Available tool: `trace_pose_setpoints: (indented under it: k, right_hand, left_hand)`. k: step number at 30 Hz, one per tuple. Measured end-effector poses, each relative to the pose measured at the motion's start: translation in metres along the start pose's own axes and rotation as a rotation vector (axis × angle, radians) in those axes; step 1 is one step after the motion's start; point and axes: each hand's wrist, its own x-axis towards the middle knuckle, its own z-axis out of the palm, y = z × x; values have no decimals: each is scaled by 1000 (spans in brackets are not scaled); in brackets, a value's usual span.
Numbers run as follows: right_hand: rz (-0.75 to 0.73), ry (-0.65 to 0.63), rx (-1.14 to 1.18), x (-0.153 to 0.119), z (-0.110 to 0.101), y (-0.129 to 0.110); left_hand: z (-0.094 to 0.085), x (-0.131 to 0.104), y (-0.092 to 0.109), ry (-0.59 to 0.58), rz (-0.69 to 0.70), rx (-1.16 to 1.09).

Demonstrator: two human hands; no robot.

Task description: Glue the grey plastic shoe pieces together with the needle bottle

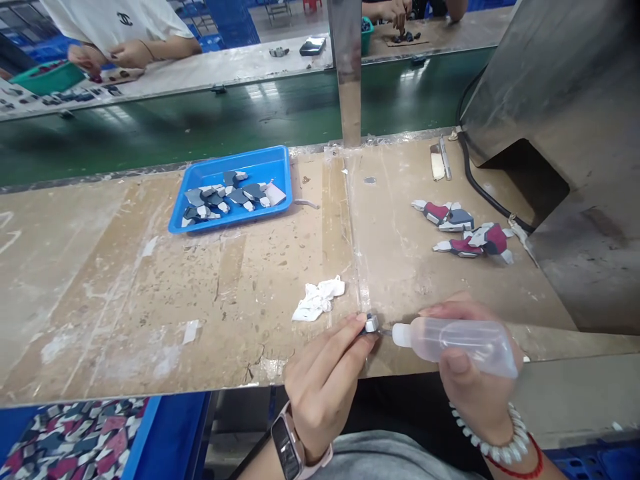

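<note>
Gluing a small grey-and-white plastic part at the worktop's near edge.
Left hand pinches it steady; right hand grips the clear squeeze bottle, nozzle touching — squeeze sparingly.

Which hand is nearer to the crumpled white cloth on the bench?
Left. The left hand sits just below the white cloth, pinching a small part; the right hand holds a squeeze bottle farther to the right.

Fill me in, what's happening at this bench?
A person's right hand holds a clear squeeze bottle, its nozzle at a small grey part pinched in the left hand at the bench edge. A blue tray holds more grey pieces; two red-and-grey assemblies lie to the right.
</note>
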Motion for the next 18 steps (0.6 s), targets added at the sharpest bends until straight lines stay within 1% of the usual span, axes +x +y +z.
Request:
trace_pose_setpoints:
  k: [2, 4, 6, 8, 9, 11, 15, 18]
  right_hand:
    - [29, 37, 37, 0, 1, -1]
    - [89, 151, 134, 1, 3, -3]
    - [218, 285, 276, 5, 5, -6]
    - [357, 365, 388, 10, 6, -9]
    - [402, 380, 426, 13, 6, -9]
    - [443, 387, 474, 17, 6, -10]
    - [469, 373, 511, 20, 5, -11]
    - [483, 396, 538, 21, 5, -12]
  left_hand:
    - [1, 1, 1, 14, -12, -4]
    - [1, 1, 2, 22, -28, -11]
    - [1, 2, 3, 16, -40, -14]
    - [0, 2, 3, 8, -45, -9]
    - [-1, 2, 3, 2, -45, -3]
    - [-3, 2, 3, -11, -27, 17]
    - [-7, 4, 4, -51, -32, 27]
    - [-8, 5, 4, -35, -45, 11]
